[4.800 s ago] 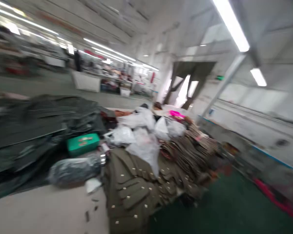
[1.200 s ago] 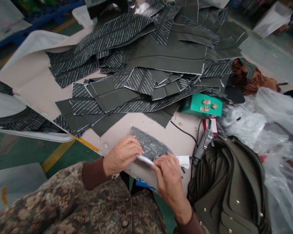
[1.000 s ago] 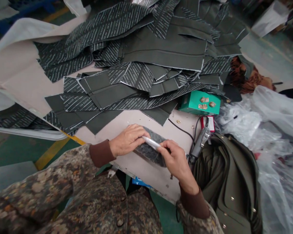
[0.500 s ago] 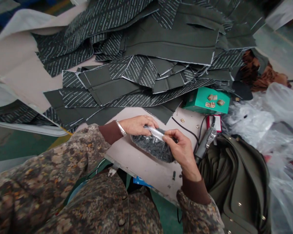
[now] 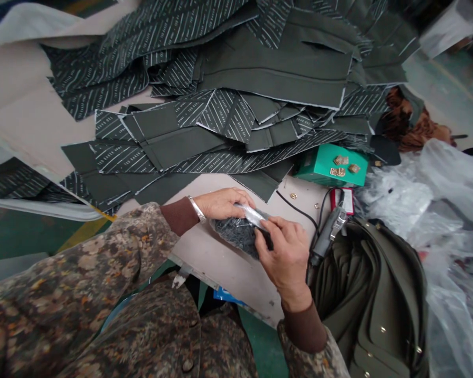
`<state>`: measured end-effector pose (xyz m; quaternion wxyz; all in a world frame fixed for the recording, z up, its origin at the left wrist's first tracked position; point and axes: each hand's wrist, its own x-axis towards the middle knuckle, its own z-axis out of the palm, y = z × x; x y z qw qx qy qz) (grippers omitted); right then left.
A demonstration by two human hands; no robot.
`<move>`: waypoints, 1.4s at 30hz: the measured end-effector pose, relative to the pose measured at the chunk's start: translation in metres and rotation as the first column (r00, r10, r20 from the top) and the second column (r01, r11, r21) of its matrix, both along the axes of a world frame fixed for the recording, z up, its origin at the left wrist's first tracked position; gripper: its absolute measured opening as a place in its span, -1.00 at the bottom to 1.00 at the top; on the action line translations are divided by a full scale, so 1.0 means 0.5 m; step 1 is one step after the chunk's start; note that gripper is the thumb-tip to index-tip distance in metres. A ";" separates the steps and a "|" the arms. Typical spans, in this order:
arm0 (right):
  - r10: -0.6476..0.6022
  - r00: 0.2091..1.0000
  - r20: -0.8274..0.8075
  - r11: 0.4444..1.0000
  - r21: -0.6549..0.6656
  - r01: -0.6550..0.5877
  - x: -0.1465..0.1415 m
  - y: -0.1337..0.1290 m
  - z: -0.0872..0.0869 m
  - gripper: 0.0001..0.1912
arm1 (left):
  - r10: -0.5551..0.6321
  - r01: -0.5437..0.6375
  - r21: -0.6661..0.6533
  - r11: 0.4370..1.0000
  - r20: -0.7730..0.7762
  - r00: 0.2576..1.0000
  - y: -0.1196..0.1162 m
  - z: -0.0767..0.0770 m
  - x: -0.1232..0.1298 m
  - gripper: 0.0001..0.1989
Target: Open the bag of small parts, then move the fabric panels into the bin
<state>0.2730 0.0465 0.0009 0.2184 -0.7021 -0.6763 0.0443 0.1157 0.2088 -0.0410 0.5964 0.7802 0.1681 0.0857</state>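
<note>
A clear plastic bag of small dark grey pieces (image 5: pixel 236 234) lies on the light table top (image 5: pixel 220 263) near its front edge. My left hand (image 5: pixel 225 203), with a metal band at the wrist, pinches the bag's left upper end. Over the bag's right side is my right hand (image 5: pixel 286 251), its fingers bent round the plastic and dark pieces. The fingers partly hide that end of the bag.
Dark green and striped fabric panels (image 5: pixel 271 68) cover the back. At the right are a green box (image 5: pixel 319 167) with gold buckles, a grey tool (image 5: pixel 328 233) with a black cord, stacked olive pieces (image 5: pixel 378 294) and clear plastic (image 5: pixel 449 220).
My right hand has shifted left and down over the bag, its fingers now bent over the right side. My left hand keeps its hold. The view has shifted slightly.
</note>
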 end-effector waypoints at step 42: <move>0.153 0.844 0.515 0.937 -0.346 0.041 -0.007 0.140 -0.010 -0.89 | 0.161 -0.212 -0.091 0.973 -0.391 0.906 0.035 -0.030 0.065 -0.75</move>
